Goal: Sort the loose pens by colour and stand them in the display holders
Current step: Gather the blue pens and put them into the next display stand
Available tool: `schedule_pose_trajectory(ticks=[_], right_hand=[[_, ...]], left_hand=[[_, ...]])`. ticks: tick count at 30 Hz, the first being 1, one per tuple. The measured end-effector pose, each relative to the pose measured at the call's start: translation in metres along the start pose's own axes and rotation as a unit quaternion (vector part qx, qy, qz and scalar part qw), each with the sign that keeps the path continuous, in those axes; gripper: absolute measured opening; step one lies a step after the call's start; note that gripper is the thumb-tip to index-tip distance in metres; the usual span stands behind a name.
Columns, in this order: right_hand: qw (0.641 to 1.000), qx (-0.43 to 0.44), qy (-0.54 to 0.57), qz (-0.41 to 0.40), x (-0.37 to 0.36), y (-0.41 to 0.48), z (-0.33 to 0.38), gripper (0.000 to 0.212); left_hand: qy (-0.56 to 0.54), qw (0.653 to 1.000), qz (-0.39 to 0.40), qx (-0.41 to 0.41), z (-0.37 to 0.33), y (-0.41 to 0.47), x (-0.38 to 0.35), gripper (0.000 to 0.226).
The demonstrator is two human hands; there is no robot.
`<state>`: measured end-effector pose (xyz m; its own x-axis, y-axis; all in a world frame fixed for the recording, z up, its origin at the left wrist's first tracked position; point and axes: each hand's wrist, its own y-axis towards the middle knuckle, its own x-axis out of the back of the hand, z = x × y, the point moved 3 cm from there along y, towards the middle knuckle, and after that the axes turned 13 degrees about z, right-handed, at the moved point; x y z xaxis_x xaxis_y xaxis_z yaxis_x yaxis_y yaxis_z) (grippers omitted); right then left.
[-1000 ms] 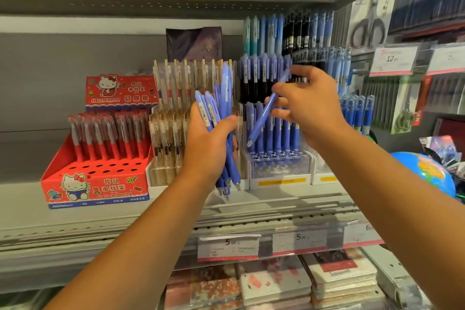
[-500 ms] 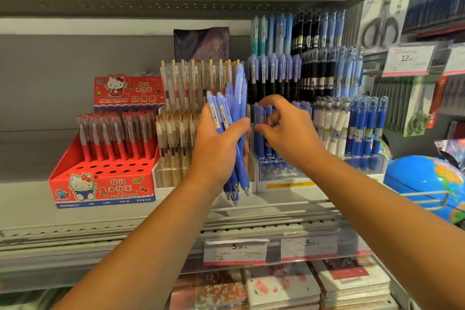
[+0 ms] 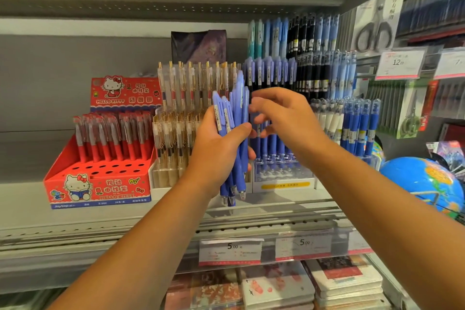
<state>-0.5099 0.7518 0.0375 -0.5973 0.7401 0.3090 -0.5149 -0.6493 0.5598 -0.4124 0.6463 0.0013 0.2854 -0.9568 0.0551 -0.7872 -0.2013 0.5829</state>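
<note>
Your bundle of blue pens [image 3: 232, 133] stands tips-down in the air above the front edge of the shelf [image 3: 30, 199], about midway along it, and touches no holder. Your left hand [image 3: 214, 156] is wrapped round the middle of the barrels with the thumb across the front. The clip ends fan out above the fist and the metal tips show below it. Your right hand [image 3: 286, 121] sits just beside the upper ends, narrow, with fingers half curled. Its fingertips [image 3: 255, 106] are blurred; nothing plainly lies between them and the thumb, and I cannot confirm contact with a pen. Judgement on handling: these are light, stiff plastic barrels, smooth enough to slide against one another, so a slack fist may let several slip down. Take one at a time by the upper barrel just below the clip, where it stands proud of the rest, and draw it straight up. Behind the bundle and slightly right, toward the back of the shelf, stands the clear holder [image 3: 281, 176] of matching blue pens, the likely destination. Left of it is a holder of gold-clipped clear pens [image 3: 166, 176]. Toward the left end is a red cartoon-cat holder [image 3: 98, 184] with open holes in front. A globe [image 3: 425, 178] sits at the right end, and price labels [image 3: 230, 250] hang on the front edge.
</note>
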Motion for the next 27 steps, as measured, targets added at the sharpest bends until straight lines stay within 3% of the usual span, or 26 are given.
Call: schedule_pose_trajectory(ticks=[3,7,12,15,22,27], right_hand=[[0.995,-0.015,0.086,0.051,-0.006,0.001,0.004,0.008],[0.988,-0.056,0.141,0.037,-0.002,0.000,0.001,0.006],[0.967,-0.050,0.248,-0.020,0.008,-0.003,0.006,0.005],[0.964,-0.033,0.259,-0.056,0.019,-0.002,0.009,0.004],[0.988,0.012,0.036,-0.152,0.045,0.003,0.001,0.036],[0.978,0.041,-0.139,-0.149,0.038,0.006,-0.010,0.031]], left_hand=[[0.007,1.000,0.015,0.001,-0.001,-0.001,-0.002,0.032],[0.014,1.000,0.014,0.011,0.001,0.001,-0.003,0.031],[-0.015,0.999,-0.018,0.027,0.006,0.002,-0.001,0.032],[-0.006,0.999,-0.030,0.020,0.007,0.003,0.001,0.028],[0.001,0.999,-0.044,0.012,0.011,0.004,0.004,0.033],[0.035,0.999,-0.036,0.021,0.011,0.004,0.005,0.035]])
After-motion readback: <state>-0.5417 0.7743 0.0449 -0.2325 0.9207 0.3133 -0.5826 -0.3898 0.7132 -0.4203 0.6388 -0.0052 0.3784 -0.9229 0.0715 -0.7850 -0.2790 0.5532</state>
